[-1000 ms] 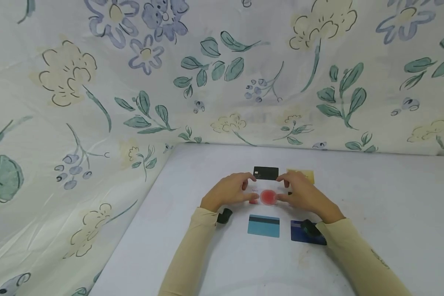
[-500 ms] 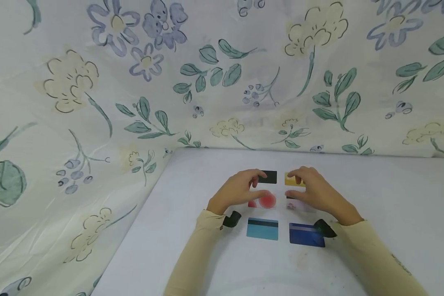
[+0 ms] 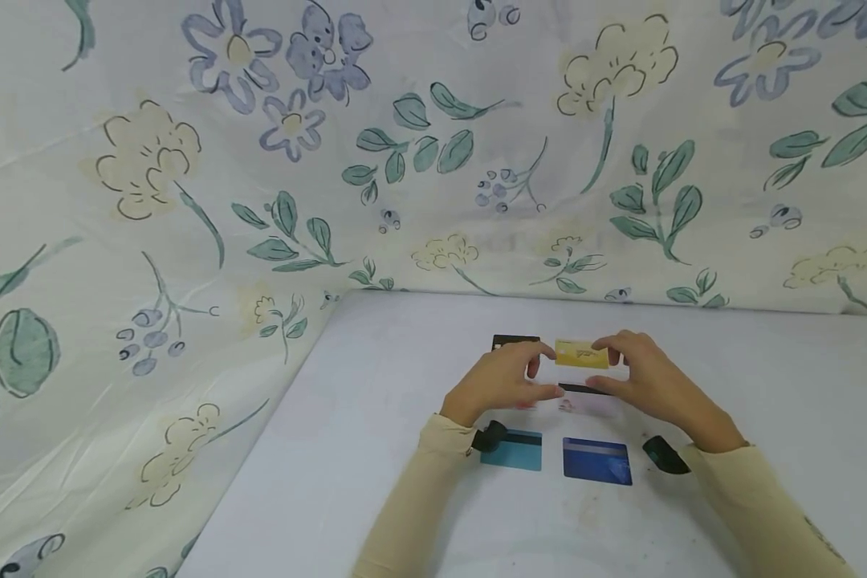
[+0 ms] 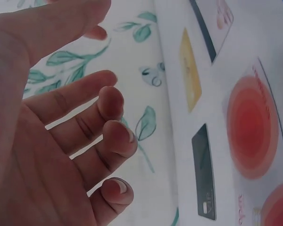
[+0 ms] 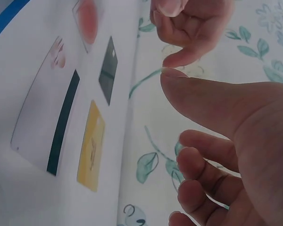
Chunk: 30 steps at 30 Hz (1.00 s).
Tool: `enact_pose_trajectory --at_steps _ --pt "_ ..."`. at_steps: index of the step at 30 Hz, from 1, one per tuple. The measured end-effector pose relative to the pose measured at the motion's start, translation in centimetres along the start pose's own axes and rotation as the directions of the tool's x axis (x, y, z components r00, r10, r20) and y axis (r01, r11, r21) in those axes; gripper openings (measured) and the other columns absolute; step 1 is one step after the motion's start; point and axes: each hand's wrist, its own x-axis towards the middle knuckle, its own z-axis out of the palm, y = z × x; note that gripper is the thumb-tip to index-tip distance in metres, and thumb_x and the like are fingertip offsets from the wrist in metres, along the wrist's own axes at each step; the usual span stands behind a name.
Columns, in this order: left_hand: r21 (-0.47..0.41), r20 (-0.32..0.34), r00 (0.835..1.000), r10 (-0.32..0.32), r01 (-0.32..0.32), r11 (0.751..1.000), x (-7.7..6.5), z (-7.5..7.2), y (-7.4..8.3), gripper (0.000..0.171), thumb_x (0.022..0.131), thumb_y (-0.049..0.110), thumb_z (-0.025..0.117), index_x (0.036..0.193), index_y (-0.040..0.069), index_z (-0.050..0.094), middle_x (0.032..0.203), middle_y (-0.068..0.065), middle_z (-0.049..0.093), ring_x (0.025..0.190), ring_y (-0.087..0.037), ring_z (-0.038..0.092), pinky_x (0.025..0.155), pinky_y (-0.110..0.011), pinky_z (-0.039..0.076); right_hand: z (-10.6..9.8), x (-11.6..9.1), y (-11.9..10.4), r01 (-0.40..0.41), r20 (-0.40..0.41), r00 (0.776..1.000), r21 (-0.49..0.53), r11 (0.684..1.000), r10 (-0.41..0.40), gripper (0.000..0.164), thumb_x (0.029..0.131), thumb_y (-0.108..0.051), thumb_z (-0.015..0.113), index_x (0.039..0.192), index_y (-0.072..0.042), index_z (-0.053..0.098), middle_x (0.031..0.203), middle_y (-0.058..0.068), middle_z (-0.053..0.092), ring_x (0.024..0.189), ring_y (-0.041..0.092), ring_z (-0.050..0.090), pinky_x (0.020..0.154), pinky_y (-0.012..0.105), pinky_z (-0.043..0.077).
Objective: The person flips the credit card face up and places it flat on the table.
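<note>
Cards lie in two columns on the white table. My left hand (image 3: 497, 381) hovers over the left column with fingers loosely curved and nothing held. It covers part of the black card (image 3: 514, 340) and most of the red-circled card (image 4: 253, 127). My right hand (image 3: 653, 381) is above the right column, thumb and forefinger apart, holding nothing. In the head view its fingers overlap the right ends of the yellow card (image 3: 581, 354) and the pale card with a black stripe (image 3: 585, 401). Both wrist views show the hands raised off the cards.
Nearer me lie a light blue card (image 3: 520, 456) and a dark blue card (image 3: 596, 461). Dark wrist cameras hang under both sleeves. A flower-patterned cloth (image 3: 405, 201) rises behind and to the left of the white table (image 3: 376, 361).
Both hands have shifted right and spread somewhat apart. The yellow card is now mostly uncovered, while the red-circled card has become nearly hidden by my left hand. The cards stay in place.
</note>
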Motion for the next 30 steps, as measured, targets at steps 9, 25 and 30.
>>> enact_pose_trajectory --at_steps 9,25,30 --pt "0.032 0.005 0.999 -0.047 0.047 0.998 0.7 1.8 0.3 0.061 0.088 0.052 0.078 0.137 0.018 0.063 0.086 0.003 0.055 0.071 -0.009 0.051 0.057 -0.022 0.038 0.2 -0.9 1.8 0.006 0.014 1.0 0.004 1.0 -0.006 0.058 0.088 -0.027 0.083 0.133 0.002 0.062 0.099 0.009 0.058 0.098 0.029 0.051 0.08 0.036 0.047" --pt "0.132 0.041 0.996 -0.078 0.072 0.989 1.6 2.9 0.4 0.062 0.087 0.053 0.078 0.136 0.019 0.063 0.098 0.004 0.064 0.084 -0.011 0.057 0.069 -0.022 0.048 1.6 -0.6 3.0 -0.053 0.113 0.992 0.044 0.998 0.048 0.058 0.086 -0.027 0.085 0.13 0.004 0.064 0.098 0.009 0.058 0.095 0.027 0.052 0.077 0.035 0.049" --pt "0.162 0.047 0.994 -0.104 0.095 0.982 1.7 3.3 0.4 0.06 0.088 0.053 0.077 0.137 0.021 0.063 0.106 0.003 0.068 0.089 -0.011 0.058 0.075 -0.024 0.051 1.8 -0.5 3.4 -0.07 0.133 0.989 0.036 0.997 0.065 0.06 0.085 -0.027 0.086 0.131 0.005 0.063 0.098 0.011 0.058 0.095 0.027 0.052 0.079 0.036 0.049"
